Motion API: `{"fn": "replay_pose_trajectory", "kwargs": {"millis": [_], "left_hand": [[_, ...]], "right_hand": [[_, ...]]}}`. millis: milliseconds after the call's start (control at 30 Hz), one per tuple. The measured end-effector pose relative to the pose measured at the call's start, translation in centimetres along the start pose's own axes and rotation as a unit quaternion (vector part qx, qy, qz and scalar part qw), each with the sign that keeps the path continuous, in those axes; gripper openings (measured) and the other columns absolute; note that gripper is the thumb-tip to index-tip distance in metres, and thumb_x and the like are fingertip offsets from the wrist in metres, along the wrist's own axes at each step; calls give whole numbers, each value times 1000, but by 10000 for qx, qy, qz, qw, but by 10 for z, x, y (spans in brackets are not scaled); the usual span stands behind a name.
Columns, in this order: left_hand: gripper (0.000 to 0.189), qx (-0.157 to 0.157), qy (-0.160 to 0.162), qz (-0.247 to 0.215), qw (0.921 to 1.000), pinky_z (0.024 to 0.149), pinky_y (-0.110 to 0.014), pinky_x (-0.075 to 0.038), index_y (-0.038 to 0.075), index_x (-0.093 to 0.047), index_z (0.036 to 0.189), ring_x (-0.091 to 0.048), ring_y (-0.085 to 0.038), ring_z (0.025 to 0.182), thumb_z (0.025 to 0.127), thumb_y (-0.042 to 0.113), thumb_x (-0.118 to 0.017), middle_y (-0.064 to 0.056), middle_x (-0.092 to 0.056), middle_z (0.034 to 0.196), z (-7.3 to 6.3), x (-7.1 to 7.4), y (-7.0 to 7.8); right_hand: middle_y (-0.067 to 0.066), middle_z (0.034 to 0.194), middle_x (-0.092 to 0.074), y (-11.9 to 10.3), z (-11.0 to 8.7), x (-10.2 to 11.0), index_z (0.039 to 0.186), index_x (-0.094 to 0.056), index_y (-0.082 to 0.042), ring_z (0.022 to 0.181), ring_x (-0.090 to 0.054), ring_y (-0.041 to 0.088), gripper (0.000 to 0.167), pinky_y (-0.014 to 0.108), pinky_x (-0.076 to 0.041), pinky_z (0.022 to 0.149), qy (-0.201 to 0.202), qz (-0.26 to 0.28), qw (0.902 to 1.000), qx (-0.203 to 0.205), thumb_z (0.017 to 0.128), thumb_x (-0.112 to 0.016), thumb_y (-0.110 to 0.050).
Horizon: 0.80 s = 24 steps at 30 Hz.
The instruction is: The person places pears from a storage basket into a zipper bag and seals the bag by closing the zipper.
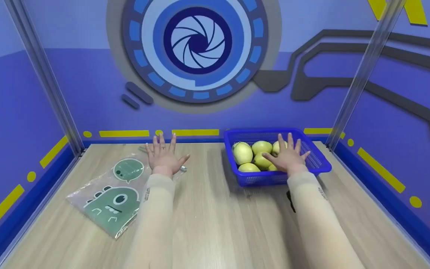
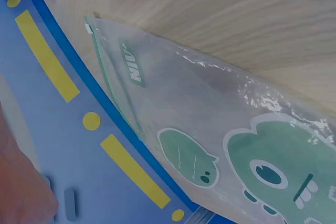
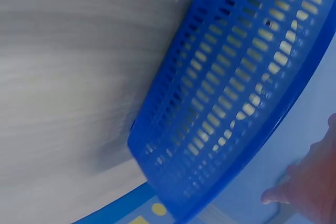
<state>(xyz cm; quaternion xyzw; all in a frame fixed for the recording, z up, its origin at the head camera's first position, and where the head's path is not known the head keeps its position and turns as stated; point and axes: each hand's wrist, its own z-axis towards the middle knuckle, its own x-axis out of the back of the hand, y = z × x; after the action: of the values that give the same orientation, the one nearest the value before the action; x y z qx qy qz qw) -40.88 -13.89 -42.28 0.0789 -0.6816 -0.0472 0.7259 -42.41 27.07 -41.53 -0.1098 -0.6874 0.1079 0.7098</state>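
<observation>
My left hand (image 1: 164, 157) is held over the upper right part of a clear zip bag (image 1: 92, 190), its fingers spread and nothing in them. The bag lies flat on the wooden table, printed with a green one-eyed monster; in the left wrist view its slider (image 2: 88, 28) sits at one end of the green zip. With fingers spread as well, my right hand (image 1: 289, 158) is above a blue plastic basket (image 1: 263, 182), overlapping its right part. Several yellow-green round fruits (image 1: 243, 153) lie in the basket, some partly hidden behind that hand.
The wooden table (image 1: 215, 224) is bounded by blue panels with yellow marks (image 1: 124, 133) at the back and sides. Metal posts (image 1: 56, 93) stand at the back corners. A small black thing (image 1: 290, 201) shows beside the right forearm.
</observation>
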Motion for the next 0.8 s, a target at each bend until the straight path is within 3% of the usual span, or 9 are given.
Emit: {"fn": "replay_pose_trajectory", "kwargs": {"millis": [233,367,500,700,800], "left_hand": [[98,124,-198,-303,9993,123,-64,16,27,16,163,23,-41,157,97,77,-36,-19,26,167,0,-7,17],[98,164,-246,-833,9961,123,-64,14,26,14,164,21,-42,157,97,77,-36,-19,24,169,-2,-13,32],[99,207,-252,-1504,9881,125,-64,9,24,14,164,17,-43,158,98,74,-38,-21,19,170,-7,-18,47],[99,288,-306,-2774,9598,126,-64,-1,20,13,165,9,-44,159,100,68,-44,-22,10,171,-16,-29,75],[98,331,-343,-3553,9335,126,-65,-8,15,9,165,2,-48,158,101,63,-48,-24,5,171,-17,-37,90]], "right_hand": [[24,168,22,27,-2,11,165,6,-14,150,19,60,118,88,7,106,-51,191,9996,-223,86,-41,-88],[26,167,23,49,-3,15,165,9,-12,149,19,61,122,88,5,106,-58,412,9983,-411,84,-38,-91],[30,165,24,72,-5,18,164,11,-8,147,20,63,122,88,5,105,-74,621,9960,-635,86,-34,-91],[33,164,22,103,-11,21,163,11,-4,146,19,66,111,88,5,106,27,1155,9883,-991,95,-39,-77],[34,164,22,115,-16,21,162,12,-3,147,17,66,102,86,1,109,104,1526,9806,-1226,101,-39,-67]]}}
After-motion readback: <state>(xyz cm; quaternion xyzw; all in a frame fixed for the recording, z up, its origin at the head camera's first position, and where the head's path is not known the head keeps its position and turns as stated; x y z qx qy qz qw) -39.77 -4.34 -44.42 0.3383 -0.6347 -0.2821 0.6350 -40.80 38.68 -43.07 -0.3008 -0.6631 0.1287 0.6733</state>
